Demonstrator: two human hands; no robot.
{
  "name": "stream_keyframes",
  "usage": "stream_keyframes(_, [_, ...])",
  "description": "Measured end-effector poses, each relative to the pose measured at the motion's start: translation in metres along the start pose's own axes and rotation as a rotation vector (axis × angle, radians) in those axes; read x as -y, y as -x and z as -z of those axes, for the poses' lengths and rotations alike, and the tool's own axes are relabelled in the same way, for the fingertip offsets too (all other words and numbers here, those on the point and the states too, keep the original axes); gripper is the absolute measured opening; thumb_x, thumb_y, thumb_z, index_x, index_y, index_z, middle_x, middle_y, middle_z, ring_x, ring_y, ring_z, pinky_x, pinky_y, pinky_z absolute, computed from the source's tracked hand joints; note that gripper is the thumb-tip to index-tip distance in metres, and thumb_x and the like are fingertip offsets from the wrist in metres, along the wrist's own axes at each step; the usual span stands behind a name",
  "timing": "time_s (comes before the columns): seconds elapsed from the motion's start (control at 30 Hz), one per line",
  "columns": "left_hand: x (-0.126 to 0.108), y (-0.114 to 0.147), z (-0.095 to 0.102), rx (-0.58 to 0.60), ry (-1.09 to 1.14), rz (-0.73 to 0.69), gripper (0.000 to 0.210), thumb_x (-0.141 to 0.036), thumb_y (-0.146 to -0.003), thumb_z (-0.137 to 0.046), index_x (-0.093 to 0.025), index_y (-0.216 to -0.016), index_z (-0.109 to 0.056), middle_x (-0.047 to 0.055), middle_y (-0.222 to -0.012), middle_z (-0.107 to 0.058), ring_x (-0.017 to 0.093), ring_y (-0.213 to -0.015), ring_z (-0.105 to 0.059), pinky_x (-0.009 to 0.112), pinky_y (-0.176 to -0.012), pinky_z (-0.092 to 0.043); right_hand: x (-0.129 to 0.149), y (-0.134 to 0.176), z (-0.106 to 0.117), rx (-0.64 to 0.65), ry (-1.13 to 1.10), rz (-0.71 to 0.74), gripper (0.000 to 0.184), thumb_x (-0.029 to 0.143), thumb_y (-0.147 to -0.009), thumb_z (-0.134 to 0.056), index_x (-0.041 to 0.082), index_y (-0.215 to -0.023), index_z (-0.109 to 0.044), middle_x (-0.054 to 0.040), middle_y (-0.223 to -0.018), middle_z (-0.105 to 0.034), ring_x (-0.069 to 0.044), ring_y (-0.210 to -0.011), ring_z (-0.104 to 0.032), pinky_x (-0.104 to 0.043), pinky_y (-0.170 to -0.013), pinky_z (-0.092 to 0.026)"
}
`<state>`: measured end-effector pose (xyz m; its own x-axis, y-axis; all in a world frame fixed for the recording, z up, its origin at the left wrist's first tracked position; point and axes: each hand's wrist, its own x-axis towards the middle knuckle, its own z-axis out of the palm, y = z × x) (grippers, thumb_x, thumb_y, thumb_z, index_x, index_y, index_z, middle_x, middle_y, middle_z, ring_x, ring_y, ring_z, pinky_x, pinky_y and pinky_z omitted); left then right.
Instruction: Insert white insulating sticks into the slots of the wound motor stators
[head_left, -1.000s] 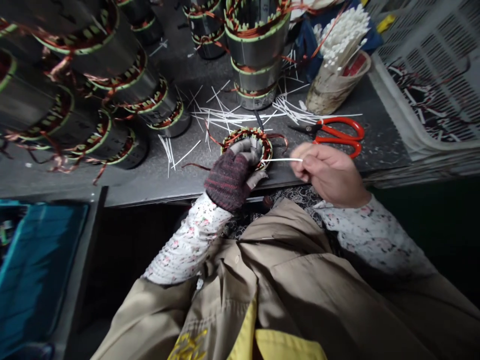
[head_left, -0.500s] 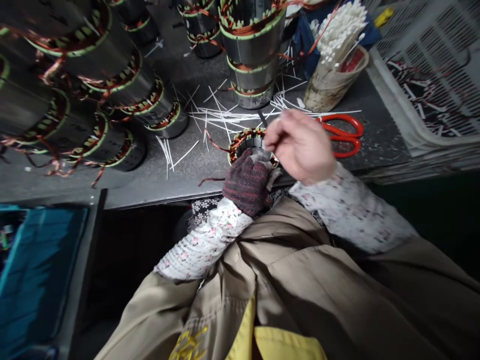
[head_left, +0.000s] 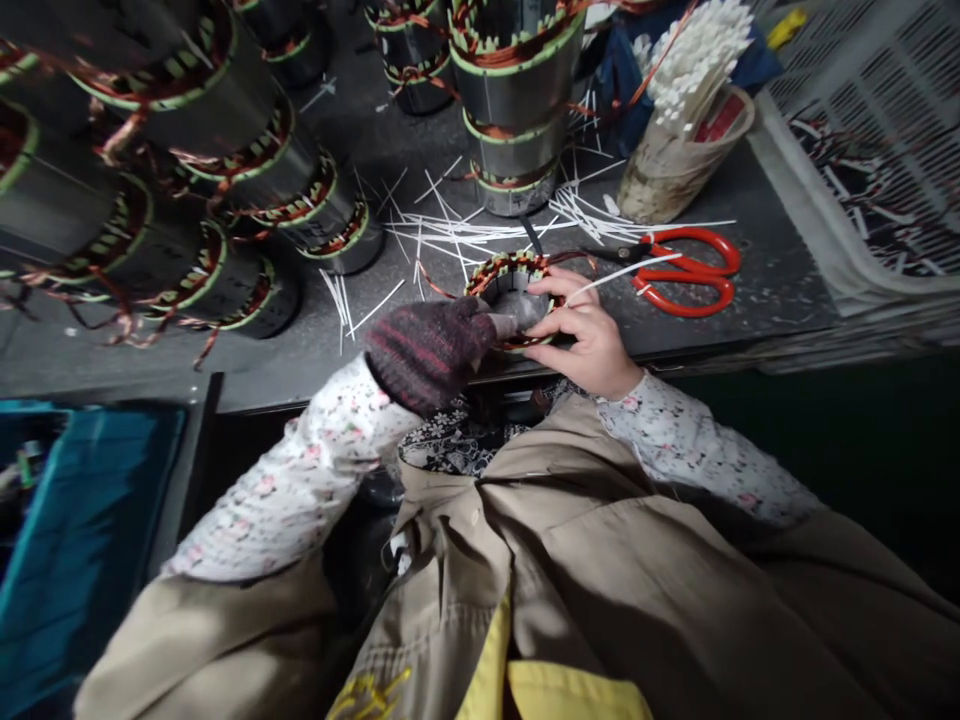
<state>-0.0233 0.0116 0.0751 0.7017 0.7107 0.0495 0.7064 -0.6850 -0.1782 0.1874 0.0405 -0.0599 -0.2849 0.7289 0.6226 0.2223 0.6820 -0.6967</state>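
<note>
Head view: a short ring-shaped steel core with reddish copper windings and pale-green insulation (head_left: 504, 272) is seen at the front edge of the tabletop (head_left: 262, 372), between both hands. Whether it is lifted slightly or fully seated cannot be told.

The right hand (head_left: 592, 342) is bare; its fingers are bent over the ring's right rim, tips in the bore, thumb on the near side, so that wall is gripped. The left hand (head_left: 427, 345), in a dark maroon-striped knit glove, is placed at the near-left rim; its fingertips touch the ring, but how firmly they are closed is hidden (glove in the way).

A thin white cord (head_left: 634, 270) is seen running from the right fingers out over the red-handled scissors (head_left: 694, 268); whether it is pinched cannot be told.

Handling, judged: the core should be taken as heavy for its size, rigid, possibly slick on bare steel. Windings and insulation are expected to be the fragile part (enamel can be nicked). Hold is best taken on the steel wall, with the copper spared. The cord is judged light and limp, best pinched near its working end.
</note>
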Motion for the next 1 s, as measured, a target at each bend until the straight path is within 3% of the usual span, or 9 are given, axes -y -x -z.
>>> stream_keyframes(0.1, [0.014, -0.007, 0.008, 0.062, -0.187, -0.268, 0.027, -0.025, -0.099, -0.056, -0.022, -0.122, -0.071, 0.01, -0.106, -0.076, 0.029, -0.081, -0.073, 0.037, -0.06, -0.049, 0.01, 0.002, 0.002, -0.043, 0.034, 0.068, 0.008, 0.03, -0.087, -0.078, 0.024, -0.085, -0.074, -0.0067, -0.127, -0.068, -0.031, -0.138, -0.054, -0.059, -0.117, -0.046])
stream_keyframes(0.17, [0.018, -0.006, 0.009, -0.089, -0.229, -0.419, 0.023, -0.018, -0.102, -0.052, -0.015, -0.116, -0.07, 0.011, -0.114, -0.077, 0.029, -0.092, -0.075, 0.043, -0.073, -0.057, 0.015, 0.001, 0.011, -0.103, 0.022, 0.139, 0.008, 0.031, -0.091, -0.074, 0.023, -0.088, -0.072, -0.0076, -0.123, -0.07, -0.028, -0.129, -0.061, -0.053, -0.111, -0.051])
stream_keyframes(0.23, [0.022, -0.003, 0.004, -0.252, -0.2, -0.5, 0.02, -0.014, -0.101, -0.055, -0.012, -0.115, -0.069, 0.011, -0.123, -0.075, 0.027, -0.108, -0.074, 0.048, -0.097, -0.059, 0.011, -0.006, 0.028, -0.292, -0.01, 0.153, 0.013, 0.032, -0.096, -0.067, 0.023, -0.087, -0.068, -0.0061, -0.106, -0.072, -0.022, -0.106, -0.07, -0.043, -0.094, -0.059])
stream_keyframes(0.37, [0.03, -0.004, -0.02, -0.286, 0.008, -0.443, 0.023, -0.026, -0.104, -0.053, -0.017, -0.12, -0.066, 0.008, -0.128, -0.074, 0.023, -0.12, -0.072, 0.045, -0.116, -0.054, -0.039, -0.047, 0.077, -0.752, 0.167, -0.091, 0.016, 0.028, -0.09, -0.071, 0.022, -0.084, -0.058, 0.0013, -0.076, -0.061, -0.012, -0.064, -0.056, -0.03, -0.064, -0.052])
stream_keyframes(0.47, [0.023, -0.009, -0.037, -0.411, 0.197, -0.385, 0.017, -0.036, -0.101, -0.058, -0.023, -0.109, -0.065, 0.006, -0.114, -0.079, 0.022, -0.108, -0.076, 0.045, -0.112, -0.058, -0.086, -0.082, 0.105, -0.616, 0.3, -0.364, 0.019, 0.018, -0.082, -0.081, 0.019, -0.082, -0.062, -0.003, -0.088, -0.064, -0.011, -0.075, -0.06, -0.026, -0.078, -0.052])
stream_keyframes(0.57, [0.001, -0.009, -0.046, -0.497, 0.172, -0.196, 0.015, -0.033, -0.097, -0.065, -0.022, -0.106, -0.063, 0.006, -0.104, -0.079, 0.022, -0.098, -0.078, 0.049, -0.106, -0.062, -0.097, -0.096, 0.113, -0.549, 0.325, -0.343, 0.017, 0.014, -0.081, -0.082, 0.018, -0.078, -0.066, -0.0059, -0.093, -0.068, -0.014, -0.085, -0.065, -0.027, -0.083, -0.052])
stream_keyframes(0.77, [-0.034, -0.008, -0.055, -0.63, 0.173, 0.032, 0.015, -0.027, -0.097, -0.068, -0.017, -0.107, -0.063, 0.01, -0.108, -0.078, 0.023, -0.106, -0.077, 0.048, -0.102, -0.063, -0.015, -0.041, 0.083, -0.468, 0.205, -0.063, 0.005, 0.026, -0.097, -0.066, 0.023, -0.095, -0.068, -0.0018, -0.079, -0.073, -0.017, -0.067, -0.07, -0.031, -0.063, -0.055])
stream_keyframes(0.87, [-0.035, -0.01, -0.056, -0.667, 0.253, 0.071, 0.017, -0.026, -0.095, -0.072, -0.017, -0.106, -0.062, 0.011, -0.11, -0.078, 0.023, -0.112, -0.075, 0.045, -0.099, -0.065, 0.025, -0.004, 0.067, -0.338, 0.236, 0.098, 0.011, 0.016, -0.096, -0.06, 0.024, -0.097, -0.068, -0.0038, -0.087, -0.078, -0.019, -0.082, -0.077, -0.032, -0.072, -0.061])
stream_keyframes(1.0, [-0.034, -0.011, -0.054, -0.612, 0.223, 0.041, 0.016, -0.024, -0.094, -0.073, -0.015, -0.105, -0.065, 0.012, -0.113, -0.077, 0.025, -0.113, -0.074, 0.047, -0.101, -0.063, 0.042, 0.031, 0.054, -0.172, 0.121, 0.293, 0.018, 0.009, -0.091, -0.055, 0.022, -0.101, -0.06, -0.0101, -0.106, -0.079, -0.021, -0.101, -0.077, -0.035, -0.084, -0.065])
